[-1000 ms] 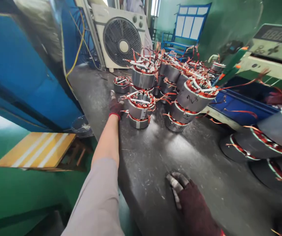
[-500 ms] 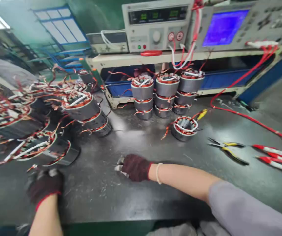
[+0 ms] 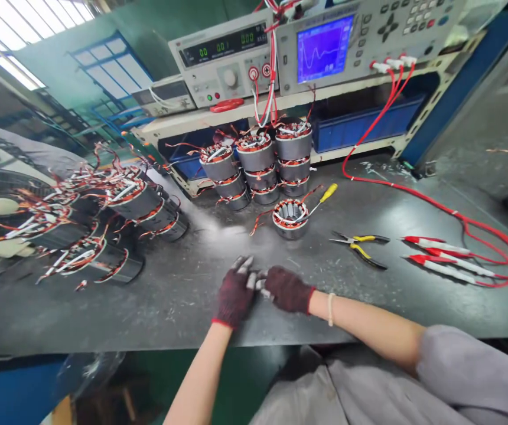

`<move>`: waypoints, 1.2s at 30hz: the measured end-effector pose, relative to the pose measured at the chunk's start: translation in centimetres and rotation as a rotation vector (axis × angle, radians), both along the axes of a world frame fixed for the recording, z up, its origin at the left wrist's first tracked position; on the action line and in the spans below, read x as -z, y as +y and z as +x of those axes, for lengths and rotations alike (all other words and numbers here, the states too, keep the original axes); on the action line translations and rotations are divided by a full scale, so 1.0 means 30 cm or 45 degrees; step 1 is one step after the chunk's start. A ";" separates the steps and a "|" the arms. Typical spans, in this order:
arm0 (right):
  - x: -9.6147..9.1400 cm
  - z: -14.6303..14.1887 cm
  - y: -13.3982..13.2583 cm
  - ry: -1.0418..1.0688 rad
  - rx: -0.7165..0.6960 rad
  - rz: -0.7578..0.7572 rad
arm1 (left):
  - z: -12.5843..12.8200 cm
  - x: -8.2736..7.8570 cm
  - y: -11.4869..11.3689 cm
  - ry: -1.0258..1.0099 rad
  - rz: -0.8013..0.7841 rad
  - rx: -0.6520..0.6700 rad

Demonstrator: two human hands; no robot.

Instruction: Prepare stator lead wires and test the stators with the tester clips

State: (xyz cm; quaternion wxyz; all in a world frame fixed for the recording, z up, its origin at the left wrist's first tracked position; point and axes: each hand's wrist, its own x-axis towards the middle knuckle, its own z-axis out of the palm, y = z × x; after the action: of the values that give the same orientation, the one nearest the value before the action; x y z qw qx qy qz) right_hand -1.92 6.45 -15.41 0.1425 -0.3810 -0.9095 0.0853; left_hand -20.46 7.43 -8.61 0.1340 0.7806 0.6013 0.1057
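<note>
Left hand (image 3: 235,295) lies flat on counter (image 3: 183,301), grip open, empty; right hand (image 3: 287,289) curls against its fingertips, can't tell its grip. 1 stator (image 3: 289,218) stands near, above them, center frame.

The single head-worn camera looks forward and down across the workbench (image 3: 183,295), close over it, its edges seemingly warped.

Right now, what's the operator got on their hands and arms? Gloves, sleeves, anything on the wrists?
The left hand and right hand each wear a dark maroon knit glove with pale grey fingertips. The left glove's cuff has a red edge. A thin pale band circles the right wrist. The right arm has a loose grey sleeve that leaves the forearm uncovered; no sleeve shows on the left forearm.
</note>
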 end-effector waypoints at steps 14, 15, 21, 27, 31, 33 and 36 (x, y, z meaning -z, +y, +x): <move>0.086 0.614 -0.072 0.273 0.592 0.222 | 0.657 -0.120 0.278 0.151 -0.168 0.078; 0.089 0.616 -0.070 0.277 0.578 0.241 | 0.641 -0.124 0.272 0.155 -0.176 0.063; 0.098 0.620 -0.070 0.224 0.502 0.350 | 0.400 -0.102 0.143 0.065 -0.032 -0.035; 0.001 0.606 -0.083 0.015 0.513 0.377 | 0.161 -0.119 0.212 0.118 0.013 -0.303; -0.061 0.717 -0.102 -0.182 0.841 0.353 | 0.043 -0.135 0.333 0.097 -0.012 -0.425; -0.059 0.791 -0.125 -0.259 0.983 0.322 | 0.000 -0.148 0.375 0.069 0.002 -0.464; -0.038 0.860 -0.151 -0.319 0.996 0.272 | 0.012 -0.171 0.398 0.103 0.065 -0.615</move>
State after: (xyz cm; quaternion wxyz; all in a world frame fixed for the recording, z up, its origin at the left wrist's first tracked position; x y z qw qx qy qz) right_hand 23.88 1.93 -14.28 0.0913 -0.6879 -0.7104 -0.1169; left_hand -20.11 19.36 -3.47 0.0608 0.6209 0.7725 0.1185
